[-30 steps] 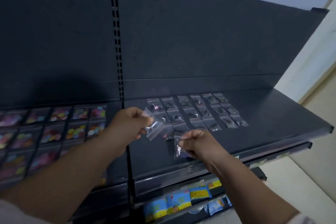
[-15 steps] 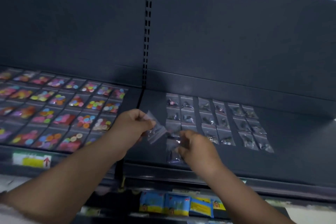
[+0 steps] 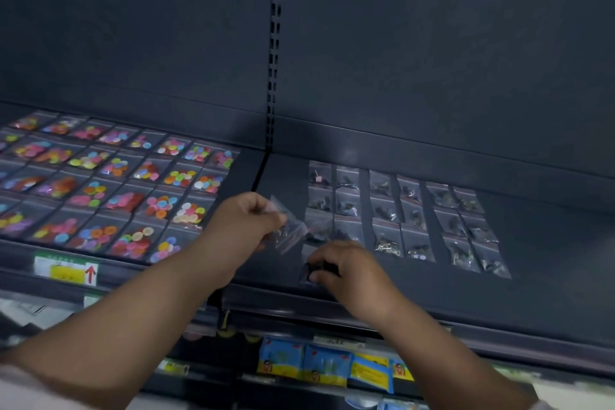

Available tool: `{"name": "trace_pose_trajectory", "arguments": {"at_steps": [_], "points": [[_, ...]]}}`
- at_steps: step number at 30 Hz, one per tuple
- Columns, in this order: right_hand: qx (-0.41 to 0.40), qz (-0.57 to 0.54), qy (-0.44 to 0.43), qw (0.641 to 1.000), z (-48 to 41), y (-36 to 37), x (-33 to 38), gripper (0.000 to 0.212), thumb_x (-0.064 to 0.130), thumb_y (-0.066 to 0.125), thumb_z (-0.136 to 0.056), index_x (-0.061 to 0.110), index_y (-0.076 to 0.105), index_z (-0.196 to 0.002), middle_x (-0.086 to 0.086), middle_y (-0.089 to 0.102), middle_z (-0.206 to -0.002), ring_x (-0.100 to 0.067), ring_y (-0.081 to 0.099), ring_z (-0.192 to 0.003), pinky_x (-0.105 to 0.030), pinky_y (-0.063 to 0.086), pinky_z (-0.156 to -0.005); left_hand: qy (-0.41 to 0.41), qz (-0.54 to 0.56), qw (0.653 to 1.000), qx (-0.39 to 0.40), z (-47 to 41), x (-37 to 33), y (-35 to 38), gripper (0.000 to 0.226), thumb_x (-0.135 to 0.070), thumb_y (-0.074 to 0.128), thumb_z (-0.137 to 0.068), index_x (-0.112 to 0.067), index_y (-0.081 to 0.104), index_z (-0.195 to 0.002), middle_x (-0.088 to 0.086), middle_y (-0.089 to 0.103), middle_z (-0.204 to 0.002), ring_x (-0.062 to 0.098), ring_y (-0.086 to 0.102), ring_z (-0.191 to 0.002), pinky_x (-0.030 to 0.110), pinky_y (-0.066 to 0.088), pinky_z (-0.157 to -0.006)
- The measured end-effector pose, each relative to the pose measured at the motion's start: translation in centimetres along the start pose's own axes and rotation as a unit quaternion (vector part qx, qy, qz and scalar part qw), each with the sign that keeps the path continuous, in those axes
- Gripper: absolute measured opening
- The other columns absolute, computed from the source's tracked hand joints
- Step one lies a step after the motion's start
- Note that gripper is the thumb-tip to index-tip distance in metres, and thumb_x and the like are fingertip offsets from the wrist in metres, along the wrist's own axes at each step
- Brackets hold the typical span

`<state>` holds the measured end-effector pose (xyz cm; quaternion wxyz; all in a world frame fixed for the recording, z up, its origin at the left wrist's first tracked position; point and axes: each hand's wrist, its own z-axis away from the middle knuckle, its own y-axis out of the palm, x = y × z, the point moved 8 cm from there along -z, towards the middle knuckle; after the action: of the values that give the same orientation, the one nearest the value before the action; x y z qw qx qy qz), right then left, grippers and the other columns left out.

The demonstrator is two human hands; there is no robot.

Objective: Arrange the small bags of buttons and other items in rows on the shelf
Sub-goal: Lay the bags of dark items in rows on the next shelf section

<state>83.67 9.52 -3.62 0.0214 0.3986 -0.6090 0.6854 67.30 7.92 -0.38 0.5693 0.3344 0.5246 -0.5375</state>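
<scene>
On the left bay of the shelf [image 3: 549, 260]: coloured-button bags [image 3: 116, 190], laid flat in full rows. Centre: left hand [image 3: 244, 226], fingers pinched on spare clear bags [image 3: 288, 231], held above the deck. Just beside: right hand [image 3: 346, 271], fingertips curled on one dark-item bag [image 3: 311, 271], now down at the front of the first column; a second ago it hung in the air. Judged: a fourth row is begun. Right: dark-item rows [image 3: 399, 220], unchanged.

Bare forearms [image 3: 133, 319], pale sleeve edges [image 3: 23, 389].
</scene>
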Motion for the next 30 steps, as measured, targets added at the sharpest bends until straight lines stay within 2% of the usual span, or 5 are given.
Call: {"name": "trace_pose_trajectory", "arguments": {"at_steps": [8,13,16,21,30], "points": [[-0.077,-0.144,0.108,0.981,0.8,-2.2,-0.5,0.010,0.022,0.062,-0.088,0.015,0.069,-0.085,0.011,0.057,-0.068,-0.004,0.053,-0.064,-0.017,0.043,-0.061,0.054,-0.011,0.998,0.002,0.1,-1.1,1.1,0.014,-0.012,0.068,-0.084,-0.010,0.058,-0.075,0.006,0.060,-0.078,0.012,0.054,-0.068,0.026,0.047,-0.064],[0.005,-0.579,0.327,0.747,2.4,-0.8,-0.1,0.035,0.042,0.051,-0.092,0.010,0.063,-0.091,-0.011,0.067,-0.075,-0.018,0.059,-0.063,-0.024,0.050,-0.055,0.195,-0.076,0.978,0.013,0.9,-3.3,3.3,0.013,-0.006,0.072,-0.078,-0.009,0.061,-0.073,0.006,0.064,-0.080,0.012,0.058,-0.072,0.019,0.046,-0.067],[0.001,-0.647,0.318,0.693,2.4,-1.4,-0.1,0.030,0.037,0.054,-0.090,0.009,0.061,-0.094,-0.008,0.067,-0.072,-0.016,0.062,-0.063,-0.024,0.052,-0.056,0.289,-0.162,0.942,0.061,2.1,-4.1,6.0,0.019,-0.007,0.075,-0.075,-0.020,0.062,-0.070,-0.002,0.059,-0.087,0.006,0.056,-0.081,0.013,0.043,-0.072],[-0.079,-0.582,0.298,0.753,2.9,-3.4,-3.2,0.015,0.001,0.058,-0.088,0.007,0.057,-0.102,-0.002,0.065,-0.065,-0.006,0.058,-0.044,-0.021,0.052,-0.050,0.323,-0.214,0.912,0.136,3.2,-3.8,8.5,0.020,-0.010,0.074,-0.075,-0.023,0.066,-0.087,-0.013,0.057,-0.095,0.001,0.055,-0.091,0.016,0.045,-0.079],[-0.065,-0.342,0.282,0.894,3.5,-3.8,-7.0,0.016,0.001,0.061,-0.086,0.018,0.060,-0.087,0.000,0.064,-0.075,-0.007,0.056,-0.060,-0.017,0.048,-0.055,0.289,-0.356,0.884,0.087,1.7,-1.0,7.6,0.018,-0.020,0.057,-0.092,-0.023,0.063,-0.108,-0.014,0.053,-0.104,0.002,0.049,-0.097,0.012,0.036,-0.078]]}}
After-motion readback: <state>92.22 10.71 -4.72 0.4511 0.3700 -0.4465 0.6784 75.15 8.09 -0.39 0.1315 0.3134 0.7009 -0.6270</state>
